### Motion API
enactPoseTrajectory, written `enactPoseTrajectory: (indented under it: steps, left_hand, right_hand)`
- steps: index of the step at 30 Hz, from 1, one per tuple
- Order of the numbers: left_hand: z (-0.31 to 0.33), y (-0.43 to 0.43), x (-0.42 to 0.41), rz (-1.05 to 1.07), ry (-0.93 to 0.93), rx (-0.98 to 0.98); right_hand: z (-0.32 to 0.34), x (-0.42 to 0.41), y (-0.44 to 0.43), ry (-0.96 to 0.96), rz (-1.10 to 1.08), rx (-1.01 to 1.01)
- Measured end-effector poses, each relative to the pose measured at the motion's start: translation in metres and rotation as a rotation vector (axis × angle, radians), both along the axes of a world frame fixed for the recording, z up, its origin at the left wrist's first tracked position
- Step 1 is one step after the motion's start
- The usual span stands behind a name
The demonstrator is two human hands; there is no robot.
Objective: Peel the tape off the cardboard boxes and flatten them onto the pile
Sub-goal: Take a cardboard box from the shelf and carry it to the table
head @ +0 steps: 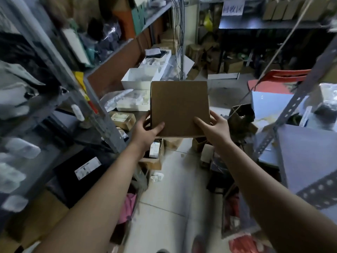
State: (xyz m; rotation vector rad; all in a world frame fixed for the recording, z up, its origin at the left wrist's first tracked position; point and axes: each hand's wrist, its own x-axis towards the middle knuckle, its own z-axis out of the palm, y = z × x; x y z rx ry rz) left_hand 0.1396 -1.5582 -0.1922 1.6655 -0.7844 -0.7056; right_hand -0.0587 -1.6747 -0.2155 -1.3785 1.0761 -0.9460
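I've got the box [179, 108] at frame centre, left hand [147, 131] gripping its lower left corner, right hand [212, 127] gripping the lower right, thumbs on top.

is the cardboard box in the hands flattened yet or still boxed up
Likely still boxed up: the cardboard box shows a narrow side wall along its left edge, and no flaps hang open. Its far side is hidden.

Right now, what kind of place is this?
Probably a cramped stockroom or small warehouse aisle. Metal shelves stuffed with bagged goods stand on both sides, a white box and cartons crowd the floor, and the left hand and right hand hold a plain cardboard box.
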Motion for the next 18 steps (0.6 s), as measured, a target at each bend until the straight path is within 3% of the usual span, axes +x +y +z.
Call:
enactPoseTrajectory:
  steps: [6,18]
  left_hand:
    - [-0.013,-0.087,0.058,0.012,0.041,0.026]
    - [-0.056,-0.294,0.147,-0.218,0.178,0.005]
  right_hand:
    - [-0.011,0.056,-0.077,-0.037,-0.005,0.045]
    - [-0.021,0.138,-0.240,0.055,-0.227,0.015]
